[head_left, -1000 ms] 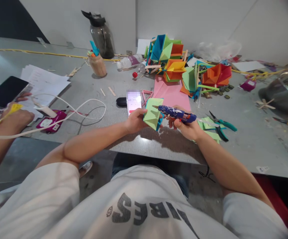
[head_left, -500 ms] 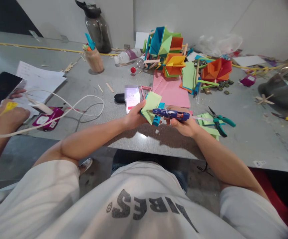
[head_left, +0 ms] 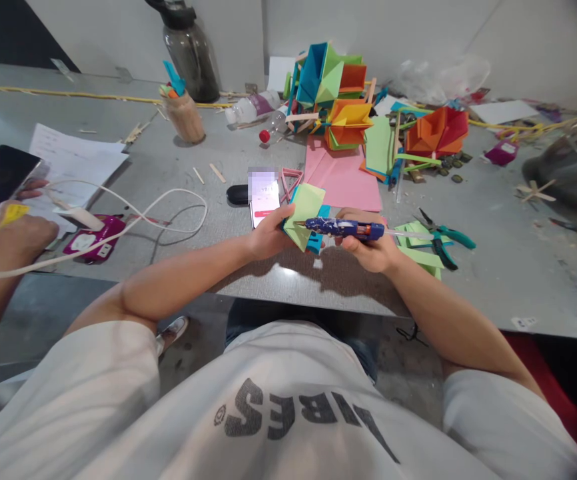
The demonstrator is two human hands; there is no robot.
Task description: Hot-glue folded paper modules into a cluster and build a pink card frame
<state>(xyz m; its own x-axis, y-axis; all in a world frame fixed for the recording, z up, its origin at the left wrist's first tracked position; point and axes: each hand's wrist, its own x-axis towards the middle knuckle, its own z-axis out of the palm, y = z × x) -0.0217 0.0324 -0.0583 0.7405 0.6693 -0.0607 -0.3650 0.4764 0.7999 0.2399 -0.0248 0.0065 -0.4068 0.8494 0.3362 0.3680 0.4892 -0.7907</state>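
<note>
Folded green paper (head_left: 311,197) is gripped by the left hand (head_left: 270,235); the glue gun (head_left: 351,229) is grasped in the right hand (head_left: 376,253), its nozzle (head_left: 300,224) held at the paper

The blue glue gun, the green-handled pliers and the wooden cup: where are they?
blue glue gun (head_left: 344,229), head view, barrel
green-handled pliers (head_left: 459,237), head view, upper handle
wooden cup (head_left: 185,119), head view, side

White T-shirt (head_left: 278,393) with dark block lettering.
</note>
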